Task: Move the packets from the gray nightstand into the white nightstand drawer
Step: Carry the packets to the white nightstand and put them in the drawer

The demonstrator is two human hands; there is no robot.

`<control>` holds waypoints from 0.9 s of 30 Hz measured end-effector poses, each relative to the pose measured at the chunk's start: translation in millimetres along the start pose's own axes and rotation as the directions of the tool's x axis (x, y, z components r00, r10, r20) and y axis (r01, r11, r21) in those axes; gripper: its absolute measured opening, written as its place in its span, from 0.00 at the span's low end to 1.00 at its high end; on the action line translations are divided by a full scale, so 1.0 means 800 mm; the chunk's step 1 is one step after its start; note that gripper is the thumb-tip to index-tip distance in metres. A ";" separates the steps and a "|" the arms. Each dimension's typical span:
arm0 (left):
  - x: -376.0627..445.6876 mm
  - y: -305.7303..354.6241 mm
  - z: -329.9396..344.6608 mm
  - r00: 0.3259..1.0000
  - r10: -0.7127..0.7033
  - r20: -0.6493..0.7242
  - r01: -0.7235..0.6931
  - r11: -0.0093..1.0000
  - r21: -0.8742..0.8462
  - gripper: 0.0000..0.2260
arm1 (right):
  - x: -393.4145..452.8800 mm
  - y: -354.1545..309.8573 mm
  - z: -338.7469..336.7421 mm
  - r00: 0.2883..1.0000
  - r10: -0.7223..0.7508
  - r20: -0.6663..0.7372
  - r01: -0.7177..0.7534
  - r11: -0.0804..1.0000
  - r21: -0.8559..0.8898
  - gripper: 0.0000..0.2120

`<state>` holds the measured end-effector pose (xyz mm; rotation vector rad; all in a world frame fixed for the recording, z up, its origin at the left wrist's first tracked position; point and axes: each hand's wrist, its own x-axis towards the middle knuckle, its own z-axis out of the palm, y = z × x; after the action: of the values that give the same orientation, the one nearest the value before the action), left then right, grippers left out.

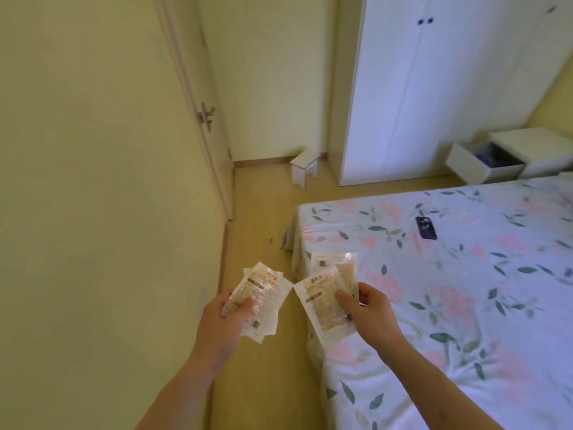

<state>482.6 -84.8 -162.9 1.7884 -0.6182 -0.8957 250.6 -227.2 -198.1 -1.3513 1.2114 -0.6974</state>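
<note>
- Packets in both hands right now: left hand [228, 318] has a small stack of clear packets [259, 301] pinched between thumb and fingers, right hand [370, 315] has its own bunch of packets [328, 293] fanned out, thumb on top.
- So both grips are closed tight on packets, nothing loose or dangling as far as I can tell.
- Can't see the gray nightstand anywhere in view, so I'd guess we're mid-carry, the walking part of the job.
- White nightstand [533, 150] sits way over at 2 o'clock, past the far side of the bed [449, 290], next to the white wardrobe [434, 88]. Its drawer [483, 164] is already pulled open, with something dark and bluish inside.
- Phone [426, 228] is lying on the floral sheet, not in the way.
- Next move, I reckon: walk around the foot of the bed toward 2 o'clock, keep the stacks squeezed so the slippery plastic doesn't slide apart, then drop them into the open drawer. No free hand needed since it's already open.
</note>
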 end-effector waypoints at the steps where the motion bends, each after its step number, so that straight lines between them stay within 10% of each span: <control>1: 0.025 0.006 -0.008 1.000 0.021 0.022 -0.021 1.000 0.004 0.06 | 0.016 -0.006 0.013 0.999 0.014 -0.032 -0.014 1.000 0.010 0.05; 16: 0.336 0.133 -0.037 0.952 0.160 0.260 -0.183 0.981 0.067 0.02 | 0.201 -0.097 0.079 0.940 0.059 -0.336 -0.033 0.996 0.082 0.06; 27: 0.606 0.220 0.006 0.964 0.113 0.243 -0.139 0.986 0.096 0.04 | 0.502 -0.142 0.119 0.960 0.090 -0.265 -0.065 0.993 0.099 0.08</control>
<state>765.8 -515.3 -142.3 1.7319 -0.9417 -1.0111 485.6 -585.2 -204.0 -1.1537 1.4233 -0.8903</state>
